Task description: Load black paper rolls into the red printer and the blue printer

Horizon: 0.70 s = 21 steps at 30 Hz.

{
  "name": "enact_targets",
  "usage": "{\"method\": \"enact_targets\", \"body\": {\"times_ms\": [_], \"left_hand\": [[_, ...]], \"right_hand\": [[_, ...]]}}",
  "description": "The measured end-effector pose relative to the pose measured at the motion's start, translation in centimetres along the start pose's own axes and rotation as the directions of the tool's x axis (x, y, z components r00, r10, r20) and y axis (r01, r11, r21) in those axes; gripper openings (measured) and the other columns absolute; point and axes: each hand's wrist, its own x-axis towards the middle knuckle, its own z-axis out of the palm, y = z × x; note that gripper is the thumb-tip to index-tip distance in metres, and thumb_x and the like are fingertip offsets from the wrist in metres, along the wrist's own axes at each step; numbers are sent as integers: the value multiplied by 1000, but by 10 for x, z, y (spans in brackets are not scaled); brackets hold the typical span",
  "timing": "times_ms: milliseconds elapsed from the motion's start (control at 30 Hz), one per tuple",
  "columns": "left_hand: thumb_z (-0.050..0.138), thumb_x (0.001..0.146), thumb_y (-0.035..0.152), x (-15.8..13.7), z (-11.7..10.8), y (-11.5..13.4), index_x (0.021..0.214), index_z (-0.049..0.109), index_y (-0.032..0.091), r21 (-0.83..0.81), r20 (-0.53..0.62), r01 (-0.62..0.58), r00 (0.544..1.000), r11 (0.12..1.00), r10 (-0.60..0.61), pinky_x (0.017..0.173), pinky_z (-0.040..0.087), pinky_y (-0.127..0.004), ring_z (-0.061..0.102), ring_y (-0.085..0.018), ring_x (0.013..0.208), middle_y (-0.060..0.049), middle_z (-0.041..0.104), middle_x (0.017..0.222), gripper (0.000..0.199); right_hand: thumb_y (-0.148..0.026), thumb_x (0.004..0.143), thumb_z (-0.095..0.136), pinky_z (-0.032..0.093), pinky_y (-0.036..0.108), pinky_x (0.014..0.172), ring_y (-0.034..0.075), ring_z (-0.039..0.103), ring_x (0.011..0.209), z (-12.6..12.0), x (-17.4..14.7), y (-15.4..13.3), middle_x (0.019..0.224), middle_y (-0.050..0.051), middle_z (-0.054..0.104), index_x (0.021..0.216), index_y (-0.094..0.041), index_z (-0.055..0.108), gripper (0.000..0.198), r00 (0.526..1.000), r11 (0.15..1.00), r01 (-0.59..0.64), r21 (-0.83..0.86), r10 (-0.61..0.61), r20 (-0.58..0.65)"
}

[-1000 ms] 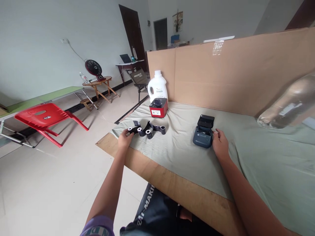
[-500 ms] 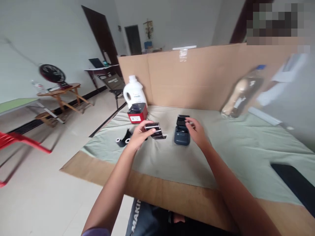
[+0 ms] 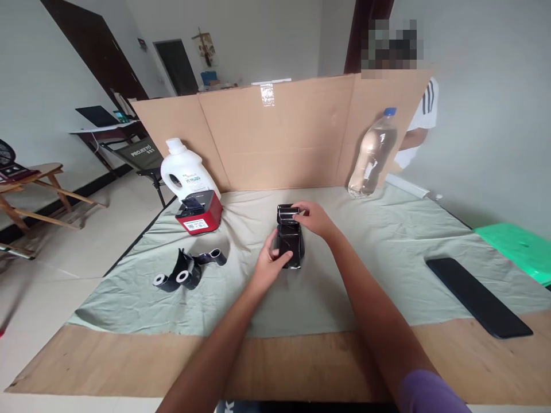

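Note:
A small dark portable label printer point(image 3: 302, 249) sits mid-table, mostly covered by a strip of glossy dark ribbon film point(image 3: 289, 244). The ribbon roll point(image 3: 287, 214) lies at the printer's far end, over its raised lid. My left hand point(image 3: 270, 261) holds the near part of the strip against the printer, thumb on top and fingers along the left side. From the right, my right hand point(image 3: 313, 218) pinches the roll, fingertips partly hidden behind it. Left of the printer lie several black rolls point(image 3: 189, 278) with white cores, some film unwound.
A red and black box-shaped device point(image 3: 200, 213) and a white jug point(image 3: 189, 175) stand back left. A tall clear bottle point(image 3: 372, 155) leans by the cardboard screen point(image 3: 301, 137). A long black pad point(image 3: 477, 295) lies right; a person's white sleeve point(image 3: 427, 106) shows behind the screen.
My left hand has carried the ribbon roll rightward onto the printer. My right hand has moved from the printer's lid to the roll. The view has turned right.

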Motion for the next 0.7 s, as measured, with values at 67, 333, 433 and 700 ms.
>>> {"method": "enact_targets", "body": {"times_ms": [67,333,433,700], "left_hand": [[85,69,41,-5,8,-9,158,23,16,35,-20,-13,1000,999,14,66,59,-30,71,-17,65,-1,75,75,111],[79,75,40,-4,9,-27,154,34,14,205,-87,27,996,978,-10,56,57,-26,65,-15,53,2,70,64,94],[79,74,41,-1,5,-30,153,35,14,216,-84,35,996,976,-17,56,56,-26,64,-15,52,3,69,62,93],[79,73,46,-2,5,-26,150,41,16,188,-77,15,997,982,-1,56,57,-28,63,-16,53,5,64,57,91]], "right_hand": [[-22,76,62,43,28,70,14,54,67,3,3,19,84,-1,69,98,-20,68,22,999,999,-31,-39,31,13],[-15,79,61,47,33,87,20,63,91,25,4,46,101,7,71,94,-19,69,17,998,969,56,-239,-48,40],[-15,79,62,47,34,89,20,63,95,26,5,46,105,7,71,98,-19,69,21,999,968,40,-248,-34,28],[-19,80,63,47,34,90,19,62,92,29,3,52,99,4,70,94,-20,70,15,995,976,-71,-207,83,52]]}}
